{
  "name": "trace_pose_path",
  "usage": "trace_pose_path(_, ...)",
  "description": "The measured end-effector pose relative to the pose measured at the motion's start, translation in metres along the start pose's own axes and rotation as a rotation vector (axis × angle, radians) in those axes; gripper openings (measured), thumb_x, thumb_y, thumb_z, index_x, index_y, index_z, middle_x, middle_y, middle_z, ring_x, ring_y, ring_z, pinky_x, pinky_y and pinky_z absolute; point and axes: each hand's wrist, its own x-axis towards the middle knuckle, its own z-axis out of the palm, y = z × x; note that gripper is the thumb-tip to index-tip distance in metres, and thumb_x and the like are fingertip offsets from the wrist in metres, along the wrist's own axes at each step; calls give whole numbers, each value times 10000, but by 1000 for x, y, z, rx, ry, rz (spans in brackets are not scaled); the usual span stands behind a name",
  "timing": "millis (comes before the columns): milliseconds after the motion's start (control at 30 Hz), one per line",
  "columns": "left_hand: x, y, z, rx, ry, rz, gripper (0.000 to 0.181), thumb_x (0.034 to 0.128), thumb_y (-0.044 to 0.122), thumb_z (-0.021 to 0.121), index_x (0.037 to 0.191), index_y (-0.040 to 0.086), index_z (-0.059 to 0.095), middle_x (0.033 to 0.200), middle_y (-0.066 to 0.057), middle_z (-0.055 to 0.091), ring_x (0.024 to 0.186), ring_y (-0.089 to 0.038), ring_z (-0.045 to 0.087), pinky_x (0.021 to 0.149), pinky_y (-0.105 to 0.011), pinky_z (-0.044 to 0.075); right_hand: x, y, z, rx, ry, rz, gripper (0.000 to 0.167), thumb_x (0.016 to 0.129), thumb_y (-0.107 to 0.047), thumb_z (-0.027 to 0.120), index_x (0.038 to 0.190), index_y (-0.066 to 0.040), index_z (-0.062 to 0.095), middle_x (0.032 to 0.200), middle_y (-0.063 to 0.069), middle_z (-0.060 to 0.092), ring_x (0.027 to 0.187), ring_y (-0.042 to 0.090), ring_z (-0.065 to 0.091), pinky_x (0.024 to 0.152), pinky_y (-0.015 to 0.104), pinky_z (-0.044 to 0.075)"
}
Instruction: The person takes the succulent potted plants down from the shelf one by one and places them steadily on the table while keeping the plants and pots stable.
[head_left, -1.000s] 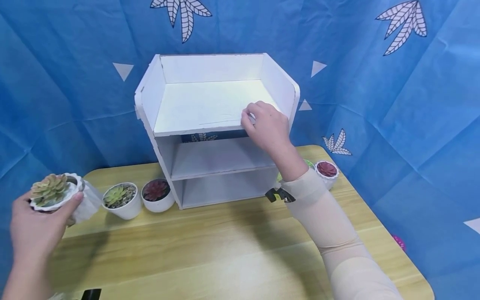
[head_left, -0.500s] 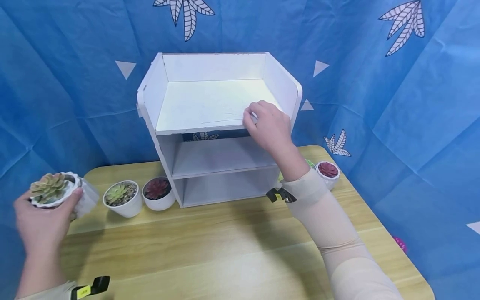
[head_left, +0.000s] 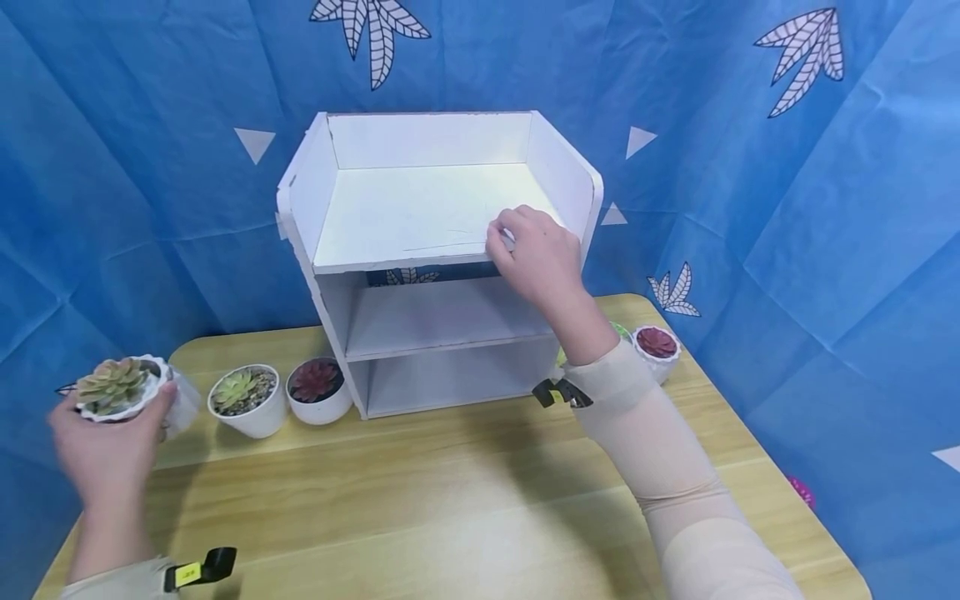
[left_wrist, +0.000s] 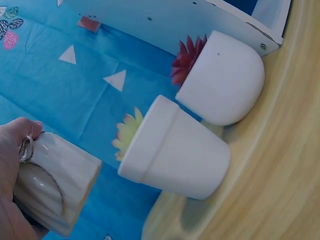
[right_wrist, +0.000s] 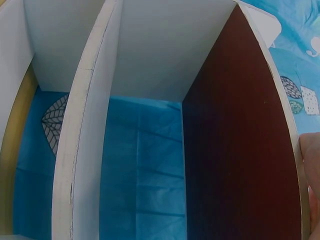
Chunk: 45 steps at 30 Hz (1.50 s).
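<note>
My left hand [head_left: 108, 454] grips a potted succulent [head_left: 112, 387] above the table's left side, tilted. Its white pot [left_wrist: 57, 175] carries a twine bow in the left wrist view. Nearest to it stand a white pot with a green succulent [head_left: 250, 404] and one with a dark red succulent [head_left: 318, 392]. My right hand [head_left: 542, 254] rests at the front edge of the white shelf unit's [head_left: 420, 200] top board, fingers loosely curled with a gap by the thumb. I see nothing held there. In the right wrist view only part of that hand [right_wrist: 312, 180] shows.
Right of the unit, a red succulent in a white pot [head_left: 657, 354] stands beside something green [head_left: 621, 329], mostly hidden by my forearm. The unit's middle shelf [head_left: 450, 317] and the wooden table [head_left: 420, 492] lie below. A blue patterned cloth [head_left: 787, 250] hangs behind.
My left hand has shifted a little to the right with the potted succulent, and more of its sleeve shows. My right hand stays at the board's edge. The view has shifted slightly.
</note>
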Motion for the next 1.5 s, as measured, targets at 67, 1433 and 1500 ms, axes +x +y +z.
trace_pose_path(67, 1, -3, 2, -9, 0, -2, 1040, 793, 501, 763, 1570, 189, 146, 1620, -84, 213, 1478, -211, 219, 1209, -328, 171, 0, 0, 0, -2, 4, 0, 378, 1003, -386, 415, 1080, -187, 727, 995, -2, 675, 885, 187, 599, 655, 367, 507)
trace_pose_path(1433, 18, -55, 39, -44, -104, -153, 1164, 788, 536, 771, 1589, 194, -2, 1649, -111, 85, 1513, -307, 128, 1222, -394, 117, 1, 3, 2, 3, 6, -11, 400, 1006, -399, 401, 1080, -180, 727, 1052, 4, 695, 918, 197, 620, 665, 390, 521)
trace_pose_path(1500, 18, -56, 40, -42, -106, -150, 1160, 795, 526, 767, 1588, 193, -11, 1649, -116, 78, 1514, -315, 121, 1222, -397, 111, 1, 4, 2, 6, 5, -10, 399, 1007, -399, 401, 1077, -181, 727, 1050, 3, 694, 917, 196, 619, 666, 389, 520)
